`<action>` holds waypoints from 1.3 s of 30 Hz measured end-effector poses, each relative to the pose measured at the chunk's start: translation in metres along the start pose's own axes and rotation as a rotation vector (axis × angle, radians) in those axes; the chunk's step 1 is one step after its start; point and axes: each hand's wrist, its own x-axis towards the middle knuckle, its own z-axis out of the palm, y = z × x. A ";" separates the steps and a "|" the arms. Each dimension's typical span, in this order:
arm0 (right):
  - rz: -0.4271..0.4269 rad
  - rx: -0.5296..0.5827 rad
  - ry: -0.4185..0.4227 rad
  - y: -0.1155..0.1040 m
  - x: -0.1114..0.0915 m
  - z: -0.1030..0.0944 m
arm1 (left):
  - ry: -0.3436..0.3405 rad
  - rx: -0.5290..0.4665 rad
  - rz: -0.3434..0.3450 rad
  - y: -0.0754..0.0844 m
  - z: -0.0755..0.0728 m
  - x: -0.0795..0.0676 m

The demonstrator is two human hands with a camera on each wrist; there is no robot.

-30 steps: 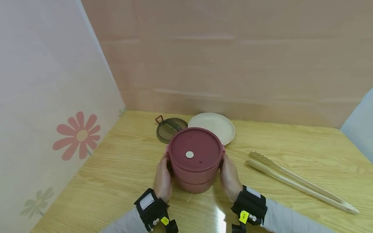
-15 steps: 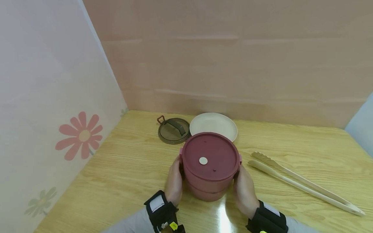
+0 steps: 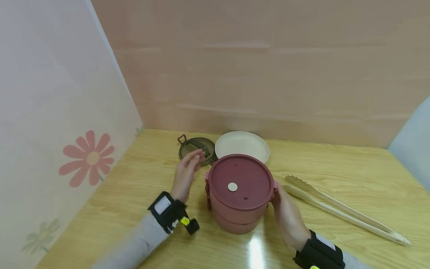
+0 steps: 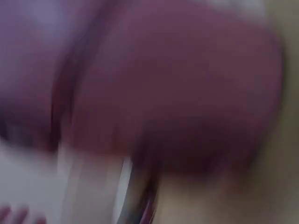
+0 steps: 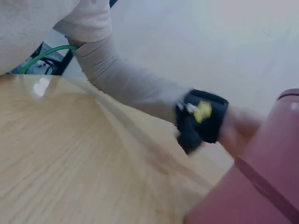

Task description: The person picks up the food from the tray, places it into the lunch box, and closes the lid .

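A pink two-tier lunch box [image 3: 236, 213] with a dark red round lid [image 3: 242, 175] and a pale button stands upright on the table. My right hand [image 3: 290, 218] grips its right side, fingertips at the side clasp. My left hand [image 3: 186, 173] is off the box, to its upper left, with fingers loosely extended and nothing in them; its fingertips overlap a round dark lid-like disc [image 3: 188, 149] in the head view. Blurred pink wall of the box [image 4: 187, 79] fills the left wrist view. At the right of the right wrist view, the box [image 5: 261, 168] shows its seam.
A cream plate [image 3: 242, 144] lies behind the box, beside the dark disc, which has a strap handle and a small red loop. Long pale tongs [image 3: 349, 216] lie at the right. A fabric backdrop [image 3: 255, 74] rises behind the wooden table [image 3: 134, 194].
The lunch box first moved right and slightly toward me in both hands. Then my left hand let go and moved up and left, while the right stayed at the box.
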 end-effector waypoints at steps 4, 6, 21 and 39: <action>0.014 -0.015 0.002 0.000 -0.001 -0.002 | -0.125 0.510 0.277 0.006 -0.042 0.061; 0.027 -0.018 -0.020 0.001 -0.001 -0.001 | -0.195 0.762 0.338 0.006 -0.056 0.085; -0.003 0.008 -0.071 0.009 0.000 0.011 | -0.478 1.344 0.292 -0.004 -0.061 0.131; 0.009 0.025 -0.063 0.011 0.003 0.013 | -0.456 1.405 0.321 0.009 -0.076 0.124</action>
